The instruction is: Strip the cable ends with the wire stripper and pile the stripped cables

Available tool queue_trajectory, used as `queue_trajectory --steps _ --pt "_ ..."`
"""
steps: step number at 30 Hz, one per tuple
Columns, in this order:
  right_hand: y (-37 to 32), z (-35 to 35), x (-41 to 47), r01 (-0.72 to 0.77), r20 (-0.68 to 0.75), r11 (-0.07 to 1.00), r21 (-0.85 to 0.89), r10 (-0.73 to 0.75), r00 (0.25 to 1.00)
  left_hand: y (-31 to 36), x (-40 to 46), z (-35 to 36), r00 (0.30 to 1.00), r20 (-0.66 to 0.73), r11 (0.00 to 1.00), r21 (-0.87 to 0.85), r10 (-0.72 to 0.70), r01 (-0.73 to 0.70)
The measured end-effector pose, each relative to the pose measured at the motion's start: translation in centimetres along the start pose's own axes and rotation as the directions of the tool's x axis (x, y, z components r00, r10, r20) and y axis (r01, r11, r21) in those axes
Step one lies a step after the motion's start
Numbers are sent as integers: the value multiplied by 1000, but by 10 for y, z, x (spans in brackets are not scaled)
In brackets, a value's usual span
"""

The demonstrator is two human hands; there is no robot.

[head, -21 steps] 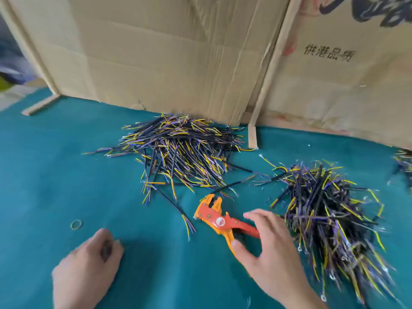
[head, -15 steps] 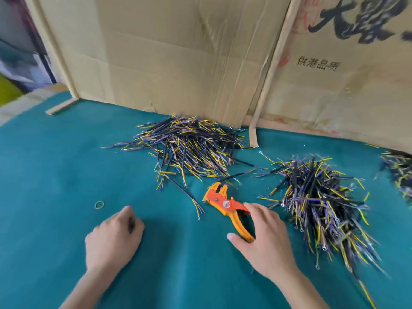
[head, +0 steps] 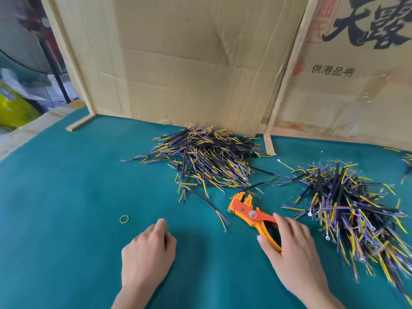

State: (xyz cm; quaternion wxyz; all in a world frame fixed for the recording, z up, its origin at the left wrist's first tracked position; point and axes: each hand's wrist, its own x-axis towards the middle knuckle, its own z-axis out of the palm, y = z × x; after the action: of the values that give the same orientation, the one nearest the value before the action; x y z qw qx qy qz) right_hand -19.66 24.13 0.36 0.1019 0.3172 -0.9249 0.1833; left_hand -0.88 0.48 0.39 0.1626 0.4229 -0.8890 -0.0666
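Note:
The orange and red wire stripper (head: 247,211) lies on the green table cover (head: 66,197), jaws pointing away to the left. My right hand (head: 292,248) grips its handles, thumb under the orange handle and fingers over the red one. My left hand (head: 148,250) rests on the cover with loosely curled fingers and holds nothing. A pile of black cables with yellow and purple wire ends (head: 207,161) sits behind the stripper. A second pile (head: 347,206), with ring terminals, lies to the right of my right hand. One single cable (head: 207,205) lies between the stripper and my left hand.
Cardboard sheets (head: 189,63) stand as a wall along the back of the table. A small yellow rubber band (head: 124,219) lies left of my left hand. Part of another cable pile (head: 408,159) shows at the far right edge.
My head has tilted up, so more cardboard shows. My right hand has settled its thumb and fingers round the stripper handles. My left hand has shifted a little to the right.

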Motion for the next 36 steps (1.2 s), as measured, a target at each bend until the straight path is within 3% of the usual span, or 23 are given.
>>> queue_trajectory --steps 8,15,17,22,25,27,29,31,33,36 --pt "-5 -4 3 14 -117 1000 2 -13 993 2 5 -3 998 66 999 39 -22 19" --pt "-5 -7 3 -18 -110 977 214 42 993 -1 6 -2 998 55 1000 -7 -20 20" --pt "-4 -9 2 -27 -96 951 308 60 994 -2 8 -5 999 48 996 -88 -8 12" --pt "1 -12 2 -72 -114 818 570 166 980 45 54 -12 991 -126 943 -325 36 -76" --pt "5 -10 1 -65 -146 742 668 216 965 90 118 -1 999 10 925 -379 -31 32" --pt "5 -12 0 -68 -162 712 698 251 954 116 148 8 989 140 952 -291 -54 94" --pt "6 -12 0 -85 -147 698 711 267 953 131 162 16 982 181 976 -199 -55 92" --pt "5 -13 0 -94 -137 693 715 271 953 133 168 17 988 146 972 -217 -58 89" --pt "5 -15 1 -94 -135 669 737 282 950 127 170 13 997 63 937 -343 -54 73" --pt "4 -16 1 -88 -139 611 787 314 939 114 160 2 995 -87 866 -494 41 -78"
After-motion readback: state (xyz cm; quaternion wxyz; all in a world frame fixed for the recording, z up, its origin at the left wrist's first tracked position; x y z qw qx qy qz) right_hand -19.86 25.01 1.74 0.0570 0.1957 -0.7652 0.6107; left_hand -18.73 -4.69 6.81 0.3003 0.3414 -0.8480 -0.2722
